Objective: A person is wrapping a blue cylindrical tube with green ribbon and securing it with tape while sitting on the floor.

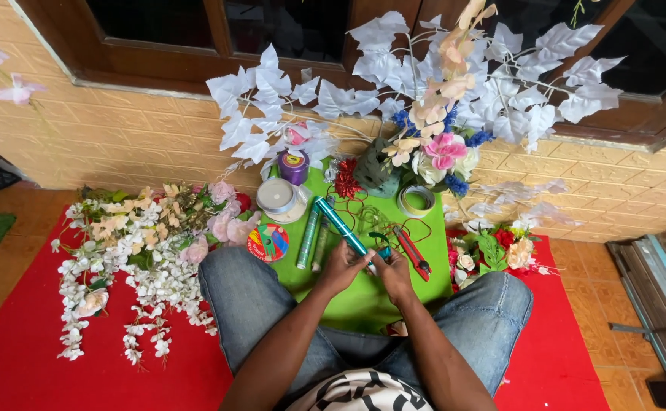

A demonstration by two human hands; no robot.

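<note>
I sit cross-legged on a red cloth point(21, 350) with a green mat point(363, 297) between my knees. My left hand point(343, 266) grips the near end of a long teal-green foil roll point(339, 222) that points away toward the wall. My right hand point(392, 270) meets it at the same end, fingers closed around the roll's tip and a small dark piece I cannot make out. Red-handled cutters point(411, 253) lie just right of my right hand.
Another green foil roll point(308, 237), a flat round spool point(268, 242), a white ribbon reel point(276, 197), a purple spool point(293, 167) and a tape ring point(416, 201) lie on the mat. White blossom sprays point(131, 259) lie left; a flower arrangement point(439, 114) stands at the wall.
</note>
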